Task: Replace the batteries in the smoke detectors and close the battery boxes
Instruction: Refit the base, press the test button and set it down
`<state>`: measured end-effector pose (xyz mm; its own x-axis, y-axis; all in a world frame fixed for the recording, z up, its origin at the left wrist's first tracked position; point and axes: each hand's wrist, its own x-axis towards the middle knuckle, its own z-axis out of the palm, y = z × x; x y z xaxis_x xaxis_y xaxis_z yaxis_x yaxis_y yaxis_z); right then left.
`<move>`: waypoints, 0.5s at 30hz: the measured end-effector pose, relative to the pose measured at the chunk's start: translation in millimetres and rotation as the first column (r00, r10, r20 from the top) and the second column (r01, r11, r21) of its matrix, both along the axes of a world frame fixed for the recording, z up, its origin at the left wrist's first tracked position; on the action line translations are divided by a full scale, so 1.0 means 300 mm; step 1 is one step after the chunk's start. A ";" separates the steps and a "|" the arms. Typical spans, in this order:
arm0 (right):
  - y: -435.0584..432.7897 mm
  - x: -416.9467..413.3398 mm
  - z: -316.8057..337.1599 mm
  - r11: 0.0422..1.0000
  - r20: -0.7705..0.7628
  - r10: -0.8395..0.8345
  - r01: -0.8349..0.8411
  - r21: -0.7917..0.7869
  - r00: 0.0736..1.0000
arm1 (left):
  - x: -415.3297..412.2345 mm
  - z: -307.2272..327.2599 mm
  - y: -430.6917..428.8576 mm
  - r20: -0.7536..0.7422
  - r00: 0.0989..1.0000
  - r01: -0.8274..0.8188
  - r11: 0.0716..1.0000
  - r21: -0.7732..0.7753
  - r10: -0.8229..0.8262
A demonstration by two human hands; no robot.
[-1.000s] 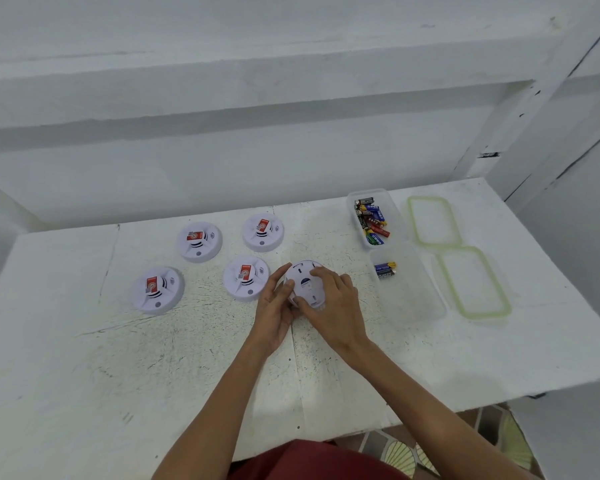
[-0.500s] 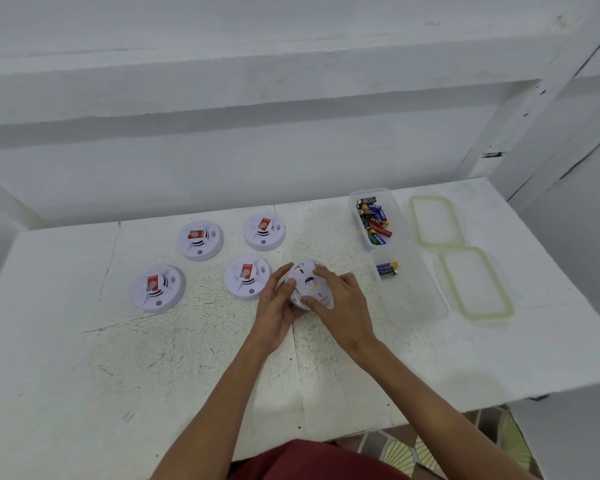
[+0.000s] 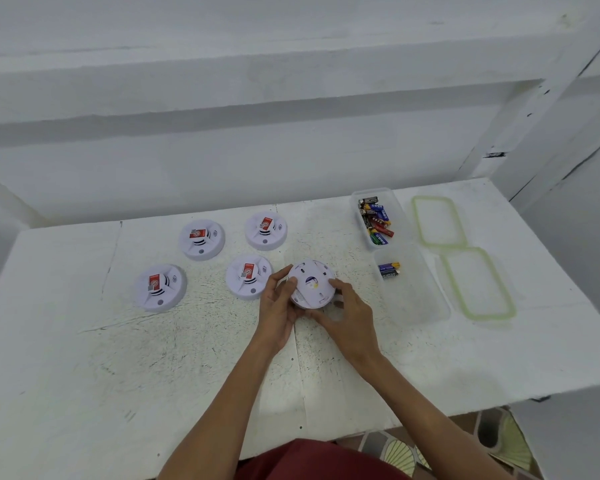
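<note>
Both hands hold one white smoke detector (image 3: 311, 285) tilted up off the table with its back side facing me. My left hand (image 3: 277, 306) grips its left edge, thumb on the back. My right hand (image 3: 347, 318) grips its lower right edge. Several other white smoke detectors with red labels lie face up on the table to the left: two at the back (image 3: 201, 239) (image 3: 266, 231) and two nearer me (image 3: 160, 287) (image 3: 248, 277). A clear box (image 3: 359, 202) at the back right holds several mixed batteries (image 3: 376, 221). A second clear box (image 3: 426, 306) holds two batteries (image 3: 388, 270).
Two clear lids with green seals (image 3: 437, 221) (image 3: 477, 284) lie to the right of the boxes. The white table (image 3: 153, 358) ends at a front edge near my body, and a white wall rises behind it. Patterned floor shows at the lower right.
The held detector has been lifted and tilted up from lying flat, so its back side now faces me. My right hand shifted from on top of it to its lower right edge.
</note>
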<state>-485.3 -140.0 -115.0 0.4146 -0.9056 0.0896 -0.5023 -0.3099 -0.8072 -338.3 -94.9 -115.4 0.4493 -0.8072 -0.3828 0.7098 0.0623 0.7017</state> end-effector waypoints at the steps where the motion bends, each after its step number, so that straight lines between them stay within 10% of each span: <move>1: 0.001 -0.003 -0.011 1.000 0.011 -0.005 0.005 -0.002 1.000 | -0.001 0.003 -0.001 -0.005 1.000 -0.008 1.000 0.004 0.008; 15: -0.005 -0.004 -0.051 1.000 0.103 -0.012 0.010 0.015 0.995 | 0.002 -0.025 -0.016 0.033 0.999 -0.018 0.998 0.053 0.017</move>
<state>-486.3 -141.5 -130.4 0.3937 -0.9116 0.1184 -0.4196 -0.2928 -0.8592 -337.7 -99.7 -122.8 0.4761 -0.7780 -0.4099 0.6856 0.0366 0.7270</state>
